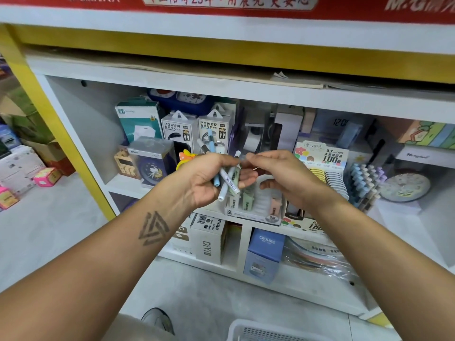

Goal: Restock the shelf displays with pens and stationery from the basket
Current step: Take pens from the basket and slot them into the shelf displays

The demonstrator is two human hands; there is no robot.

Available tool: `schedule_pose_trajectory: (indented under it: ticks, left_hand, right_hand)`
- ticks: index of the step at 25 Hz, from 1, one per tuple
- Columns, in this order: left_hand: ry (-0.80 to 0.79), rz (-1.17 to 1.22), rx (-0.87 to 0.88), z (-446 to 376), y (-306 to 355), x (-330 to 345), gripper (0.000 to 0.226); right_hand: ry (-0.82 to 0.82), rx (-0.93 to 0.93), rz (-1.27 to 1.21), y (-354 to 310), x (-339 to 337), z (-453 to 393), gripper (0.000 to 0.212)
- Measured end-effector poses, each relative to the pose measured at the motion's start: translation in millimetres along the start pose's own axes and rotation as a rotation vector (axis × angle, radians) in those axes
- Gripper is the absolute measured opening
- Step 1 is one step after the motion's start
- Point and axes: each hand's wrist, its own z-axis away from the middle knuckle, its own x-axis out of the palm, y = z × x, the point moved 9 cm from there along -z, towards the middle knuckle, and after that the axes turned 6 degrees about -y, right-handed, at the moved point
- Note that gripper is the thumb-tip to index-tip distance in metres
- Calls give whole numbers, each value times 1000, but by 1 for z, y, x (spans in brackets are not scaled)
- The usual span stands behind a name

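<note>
I am holding a bunch of pens (222, 179) in my left hand (209, 179), fingers curled round them, at the middle of the view in front of the shelf (73, 134). My right hand (283, 175), just at 3 o'clock of the bunch, is pinching the top of 1 white pen (236, 155) between thumb and fingertips. The basket (236, 328) is sitting at 6 o'clock on the floor. The pen display (362, 188) is standing at 3 o'clock on the shelf. To do this well, I am judging I should draw that 1 pen straight up, keeping the left grip firm so the others are not slipping, then match its colour to the right row.
</note>
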Motion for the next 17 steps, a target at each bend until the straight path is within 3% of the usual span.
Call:
schedule_pose_trajectory:
  ticks: [4, 8, 15, 17]
  left_hand:
    - [79, -95, 25, -4, 1, 5, 15]
    - [160, -145, 103, -6, 2, 16, 17]
    - [127, -116, 143, -17, -9, 41, 34]
    - [158, -92, 137, -20, -7, 34, 33]
  right_hand:
    - [-207, -14, 24, -5, 15, 11, 17]
    - [-114, -58, -35, -11, 0, 17, 19]
    - [-19, 114, -190, -1, -19, 29, 4]
    - [12, 143, -253, 1, -28, 32, 22]
